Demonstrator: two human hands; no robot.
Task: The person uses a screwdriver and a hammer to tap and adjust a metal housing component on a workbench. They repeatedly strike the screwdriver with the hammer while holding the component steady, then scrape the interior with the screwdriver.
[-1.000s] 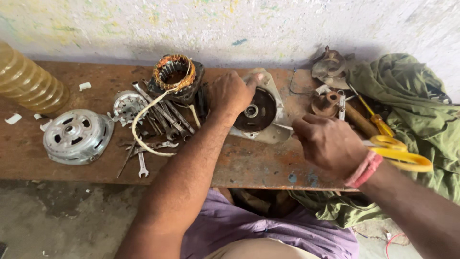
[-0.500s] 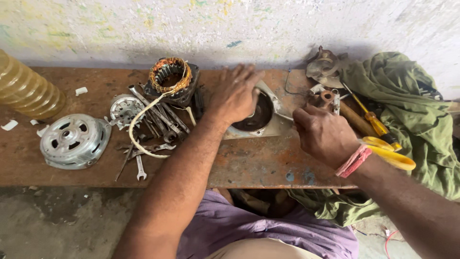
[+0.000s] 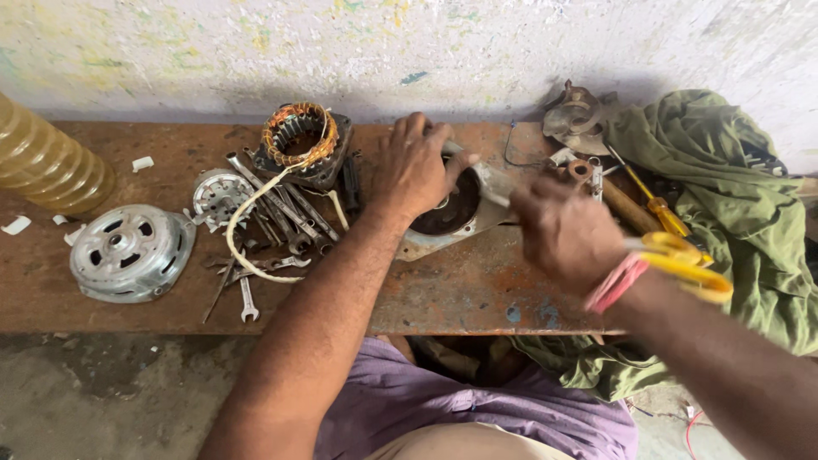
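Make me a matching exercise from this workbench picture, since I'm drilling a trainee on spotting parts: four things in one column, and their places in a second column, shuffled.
Things:
1. Stator with copper windings
2. Silver motor end cover
3. Green cloth
4. Left hand

Places:
A. At the right end of the bench, draped over its edge
B. Resting on the motor housing at the middle of the bench
C. At the back of the bench, beside the pile of spanners
D. Near the left end of the bench, below the yellowish ribbed bottle

Pairs: 1-C, 2-D, 3-A, 4-B
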